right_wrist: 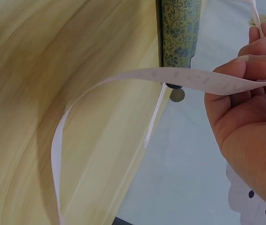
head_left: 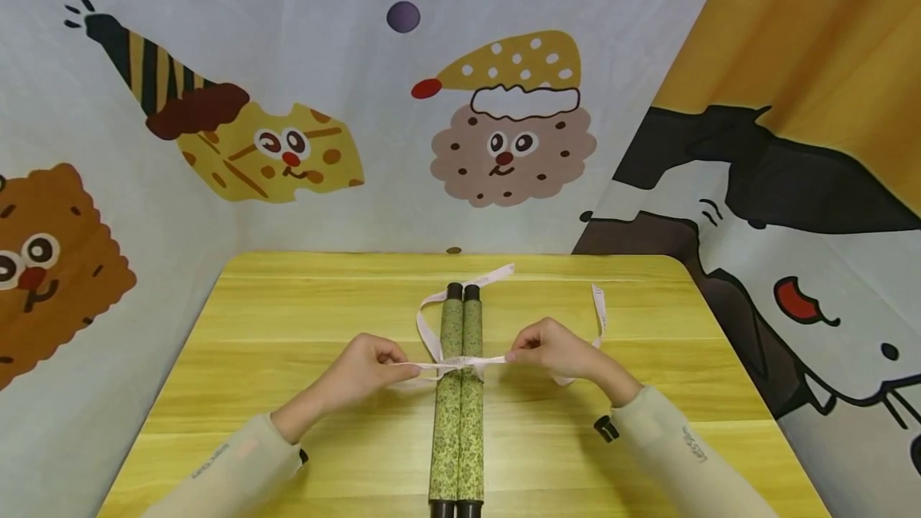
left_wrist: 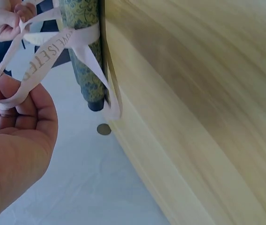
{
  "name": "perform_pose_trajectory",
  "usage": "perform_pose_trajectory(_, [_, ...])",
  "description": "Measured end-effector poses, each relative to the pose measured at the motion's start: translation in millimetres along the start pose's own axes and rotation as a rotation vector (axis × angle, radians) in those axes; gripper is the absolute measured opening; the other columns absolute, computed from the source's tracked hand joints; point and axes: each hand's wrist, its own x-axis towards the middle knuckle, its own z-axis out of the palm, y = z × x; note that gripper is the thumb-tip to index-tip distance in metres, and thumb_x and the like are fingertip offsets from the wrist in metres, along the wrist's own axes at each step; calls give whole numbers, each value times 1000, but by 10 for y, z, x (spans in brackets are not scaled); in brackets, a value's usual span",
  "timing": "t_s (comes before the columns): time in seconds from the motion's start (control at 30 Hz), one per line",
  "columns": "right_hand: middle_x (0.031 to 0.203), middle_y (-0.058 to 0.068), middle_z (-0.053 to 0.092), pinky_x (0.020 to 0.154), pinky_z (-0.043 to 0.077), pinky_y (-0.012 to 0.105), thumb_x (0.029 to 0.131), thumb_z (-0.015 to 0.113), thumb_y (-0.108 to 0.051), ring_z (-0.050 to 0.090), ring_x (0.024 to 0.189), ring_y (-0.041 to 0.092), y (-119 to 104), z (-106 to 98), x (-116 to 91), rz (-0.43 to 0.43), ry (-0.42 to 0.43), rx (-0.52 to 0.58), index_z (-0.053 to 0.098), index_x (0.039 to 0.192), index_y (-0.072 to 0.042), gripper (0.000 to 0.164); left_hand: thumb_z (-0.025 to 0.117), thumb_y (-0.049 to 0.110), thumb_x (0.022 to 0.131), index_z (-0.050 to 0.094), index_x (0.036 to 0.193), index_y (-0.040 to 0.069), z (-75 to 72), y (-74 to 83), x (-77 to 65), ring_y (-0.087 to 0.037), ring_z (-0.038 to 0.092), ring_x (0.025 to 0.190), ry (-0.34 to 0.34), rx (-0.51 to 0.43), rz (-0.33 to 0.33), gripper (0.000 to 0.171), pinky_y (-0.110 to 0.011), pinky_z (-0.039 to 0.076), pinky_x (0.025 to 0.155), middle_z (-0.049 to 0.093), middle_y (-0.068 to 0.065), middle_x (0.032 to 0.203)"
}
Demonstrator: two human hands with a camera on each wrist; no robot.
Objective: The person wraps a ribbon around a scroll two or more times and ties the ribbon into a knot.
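Left hand [head_left: 368, 368] and right hand [head_left: 551, 348], well apart, each pinch the ribbon [head_left: 460, 362], seemingly to keep it taut over the paired rolls [head_left: 448, 430], lying side by side on the tabletop [head_left: 288, 318]; exactly how it crosses there, hard to tell!

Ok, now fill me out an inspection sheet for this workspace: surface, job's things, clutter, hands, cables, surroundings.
Surface: yellowish wood-grain tabletop with rounded far corners.
Job's things: two green patterned rolls with dark ends, lying side by side; a pale pink ribbon with lettering, wrapped around them, one loose end reaching past their far ends.
Clutter: nothing seen.
Hands: left hand and right hand, on either side of the rolls, each pinching the ribbon in its fingers.
Cables: nothing seen.
Surroundings: pale backdrop printed with cartoon faces; yellow and black areas at the right.
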Motion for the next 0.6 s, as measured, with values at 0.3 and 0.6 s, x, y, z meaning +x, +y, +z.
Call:
perform_pose_trajectory(0.3, [53, -2, 41, 47, 28, 21, 89, 65, -17, 28, 46, 4, -266, -100, -141, -19, -2, -17, 68, 75, -14, 15, 74, 28, 80, 72, 77, 17, -127, -280, -4, -5, 34, 43, -52, 56, 13, 12, -16, 27, 39, 50, 1, 54])
perform_pose_trajectory(0.6, [54, -3, 42, 48, 28, 21, 89, 66, -18, 30, 48, 4, -263, -141, -161, -9, -6, -7, 67, 74, -14, 15, 73, 13, 79, 72, 85, 15, -251, -277, -71, -5, 36, 48, -42, 134, 34, 7, -18, 30, 43, 52, 1, 58])
